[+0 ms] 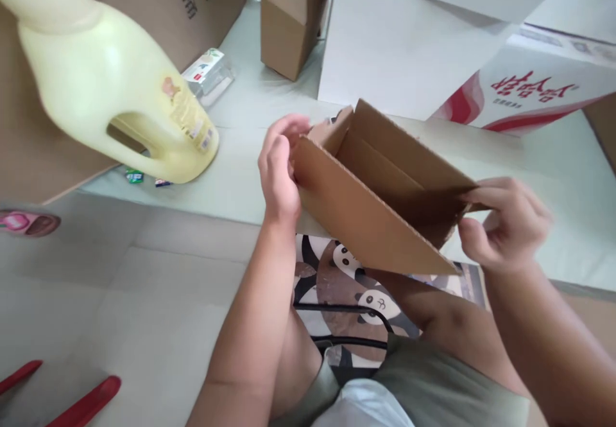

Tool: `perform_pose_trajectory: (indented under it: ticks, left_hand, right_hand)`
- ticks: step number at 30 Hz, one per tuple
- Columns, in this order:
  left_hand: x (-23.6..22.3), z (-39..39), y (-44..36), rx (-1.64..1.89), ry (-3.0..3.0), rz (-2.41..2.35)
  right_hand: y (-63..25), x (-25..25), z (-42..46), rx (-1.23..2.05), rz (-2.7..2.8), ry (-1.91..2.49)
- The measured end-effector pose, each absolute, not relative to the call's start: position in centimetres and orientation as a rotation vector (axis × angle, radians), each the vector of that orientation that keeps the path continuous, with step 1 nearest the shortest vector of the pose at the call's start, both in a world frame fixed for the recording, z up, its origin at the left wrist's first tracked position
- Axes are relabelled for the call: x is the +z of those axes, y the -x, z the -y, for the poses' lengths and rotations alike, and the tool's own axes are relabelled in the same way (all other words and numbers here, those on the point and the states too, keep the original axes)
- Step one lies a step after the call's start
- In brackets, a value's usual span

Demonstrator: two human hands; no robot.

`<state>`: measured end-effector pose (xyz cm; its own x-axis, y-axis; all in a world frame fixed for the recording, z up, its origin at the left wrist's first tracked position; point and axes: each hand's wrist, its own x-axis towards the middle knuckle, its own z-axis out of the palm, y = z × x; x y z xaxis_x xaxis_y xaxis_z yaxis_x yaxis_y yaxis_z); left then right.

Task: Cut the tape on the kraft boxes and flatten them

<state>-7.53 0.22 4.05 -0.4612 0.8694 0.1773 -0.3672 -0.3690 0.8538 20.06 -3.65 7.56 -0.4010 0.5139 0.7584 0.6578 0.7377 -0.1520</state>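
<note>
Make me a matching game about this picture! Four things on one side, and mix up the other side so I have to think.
Things:
1. Open cardboard box
2. Bottle with a big handle
3. Panda pattern
4. Box with red writing

Clues:
A. Pale yellow, at the picture's left
B. At the picture's upper right, mostly white
C. Held by the left hand and the right hand
D. Black, white and brown, lower down near the knees

Right pairs: 1-C, 2-A, 3-D, 4-B
</note>
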Motion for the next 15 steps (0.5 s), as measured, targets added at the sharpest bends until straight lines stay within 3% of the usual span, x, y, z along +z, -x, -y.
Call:
perform_pose_trajectory:
  ticks: [6, 10, 15]
  left_hand:
    - [2.5, -1.4, 3.7, 1.807, -1.178, -0.842]
    - [2.1, -2.5, 2.9, 1.793, -1.349, -0.885]
    - [2.1, -3.6, 2.5, 1.775, -1.503, -0.940]
  right_hand:
    - [-22.8, 2.2, 5.6, 0.110, 1.554, 1.184]
    - [-22.6, 1.2, 5.4, 0.484, 1.271, 1.286]
    - [-23.6, 1.0, 6.0, 0.582, 1.198, 1.283]
